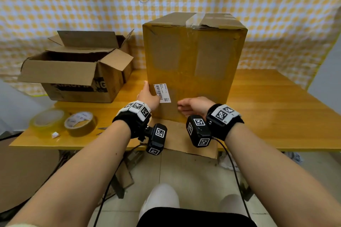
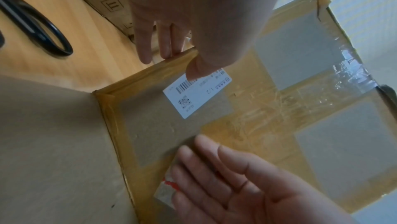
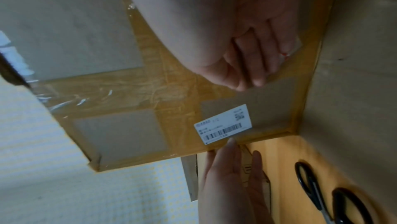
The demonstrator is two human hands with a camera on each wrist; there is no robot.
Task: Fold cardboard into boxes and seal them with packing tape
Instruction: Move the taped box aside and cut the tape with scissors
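Observation:
A tall cardboard box (image 1: 191, 57), sealed with brown and clear tape, stands upright on the wooden table (image 1: 276, 107). A white barcode label (image 1: 162, 93) is stuck low on its front face. My left hand (image 1: 148, 95) is at the box's lower left corner edge; the thumb presses on the label (image 2: 197, 95) and the straight fingers (image 2: 165, 47) lie along the left side. My right hand (image 1: 186, 107) hovers at the lower front face, fingers relaxed and pointing left, holding nothing. In the right wrist view its fingertips (image 3: 257, 79) are close against the cardboard.
An open empty box (image 1: 73, 72) sits at the back left. A clear tape roll (image 1: 48, 119) and a brown tape roll (image 1: 80, 123) lie near the table's front left. Black scissors (image 2: 36, 28) lie left of the box. A flat cardboard sheet (image 1: 184, 140) lies under the box.

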